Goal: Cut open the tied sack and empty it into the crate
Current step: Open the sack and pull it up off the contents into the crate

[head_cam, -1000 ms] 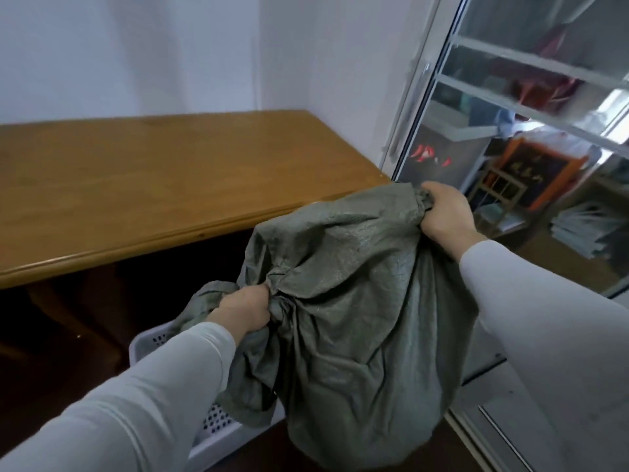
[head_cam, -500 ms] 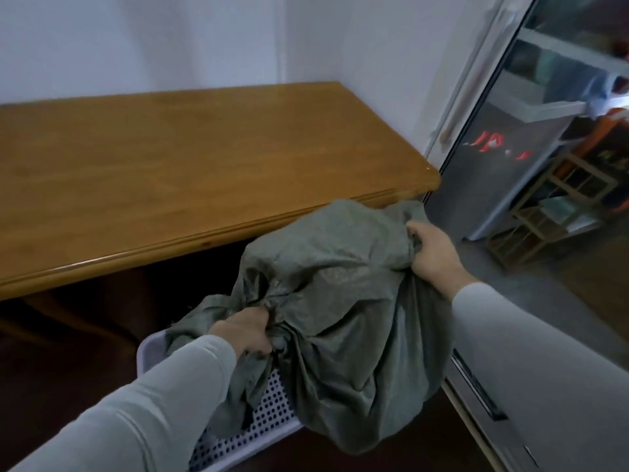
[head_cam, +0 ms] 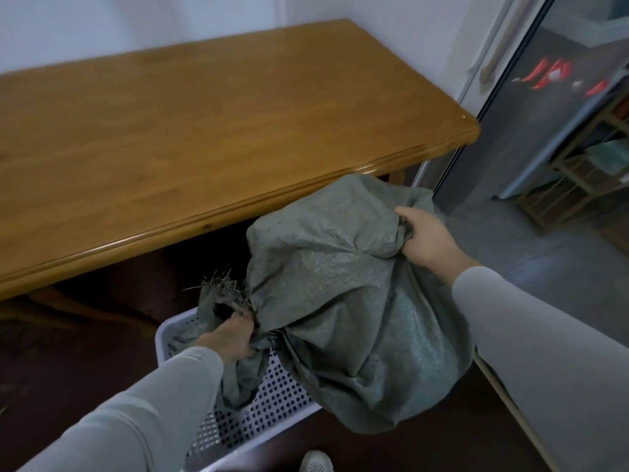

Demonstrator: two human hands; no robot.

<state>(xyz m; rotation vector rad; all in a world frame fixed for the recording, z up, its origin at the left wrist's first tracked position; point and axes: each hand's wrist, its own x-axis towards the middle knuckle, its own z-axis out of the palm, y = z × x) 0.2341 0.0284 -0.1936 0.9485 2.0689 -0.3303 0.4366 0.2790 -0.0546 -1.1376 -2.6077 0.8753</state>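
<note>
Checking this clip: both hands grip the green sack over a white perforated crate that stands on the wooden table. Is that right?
Not quite. The crate stands on the floor in front of the table, below its edge, not on it; the head view shows this. The rest holds: the left hand and right hand both grip the sack over the crate.

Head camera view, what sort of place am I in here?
Probably a home's utility or storage room: a long wooden table against a white wall, a sliding glass door beside it, a wooden rack beyond the glass.
</note>
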